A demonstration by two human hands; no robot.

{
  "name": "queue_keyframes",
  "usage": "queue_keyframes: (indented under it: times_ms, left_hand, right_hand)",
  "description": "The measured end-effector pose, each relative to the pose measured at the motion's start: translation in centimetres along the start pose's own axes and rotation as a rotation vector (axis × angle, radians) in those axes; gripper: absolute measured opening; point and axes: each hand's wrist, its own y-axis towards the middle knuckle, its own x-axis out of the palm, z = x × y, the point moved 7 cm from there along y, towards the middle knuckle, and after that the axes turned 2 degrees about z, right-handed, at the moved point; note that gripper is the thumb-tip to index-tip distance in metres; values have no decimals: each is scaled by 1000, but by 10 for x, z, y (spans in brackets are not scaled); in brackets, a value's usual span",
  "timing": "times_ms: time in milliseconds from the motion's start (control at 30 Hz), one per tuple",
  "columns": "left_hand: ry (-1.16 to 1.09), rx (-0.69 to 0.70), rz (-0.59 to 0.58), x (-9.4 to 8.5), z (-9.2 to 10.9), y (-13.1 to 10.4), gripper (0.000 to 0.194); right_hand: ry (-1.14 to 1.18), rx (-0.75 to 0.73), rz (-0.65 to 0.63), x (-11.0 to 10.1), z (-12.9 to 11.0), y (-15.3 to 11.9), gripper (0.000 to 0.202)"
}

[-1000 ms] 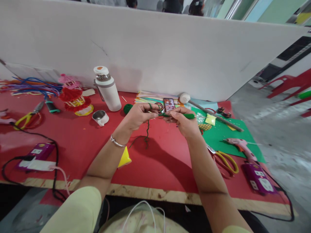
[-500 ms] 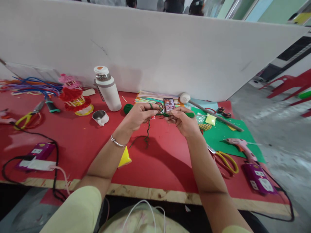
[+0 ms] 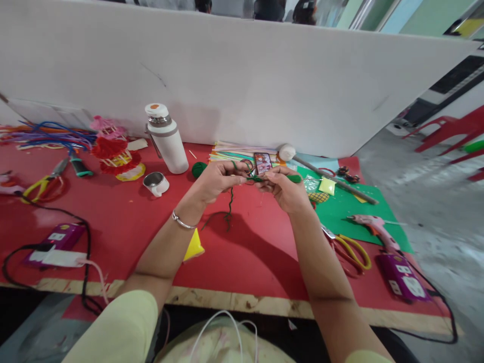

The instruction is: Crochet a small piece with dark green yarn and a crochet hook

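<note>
My left hand (image 3: 217, 182) pinches dark green yarn (image 3: 231, 201), with a strand looped over its fingers and a loose tail hanging down. In my right hand (image 3: 288, 189) is a crochet hook with a green handle (image 3: 295, 178), its shaft pointing left into the yarn. A small green stitched piece (image 3: 256, 178) lies between the fingertips of both hands, partly hidden by them. Behind my left hand rests a ball of green yarn (image 3: 198, 170). Just beyond the fingers stands a phone (image 3: 263, 163) with its screen lit.
A white thermos (image 3: 170, 146) and a metal-lined cup (image 3: 156, 184) stand left. Right are scissors (image 3: 353, 252), a pink glue gun (image 3: 368, 223) and a purple power strip (image 3: 401, 277). A yellow packet (image 3: 194, 246) lies near my left forearm. A white panel (image 3: 242, 80) rises behind.
My hands stay in nearly the same place. The hook has shifted very slightly left, and the yarn between the fingertips has changed a little.
</note>
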Motion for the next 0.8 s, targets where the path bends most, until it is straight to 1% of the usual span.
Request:
queue_keyframes:
  times_ms: [233, 567, 800]
  left_hand:
    - [16, 5, 1, -1, 0, 0, 40]
    - [5, 30, 4, -1, 1, 1, 38]
    - [4, 21, 1, -1, 0, 1, 38]
  right_hand:
    - [23, 1, -4, 0, 0, 0, 29]
    - [18, -2, 1, 0, 0, 0, 26]
    - [31, -7, -8, -1, 1, 1, 26]
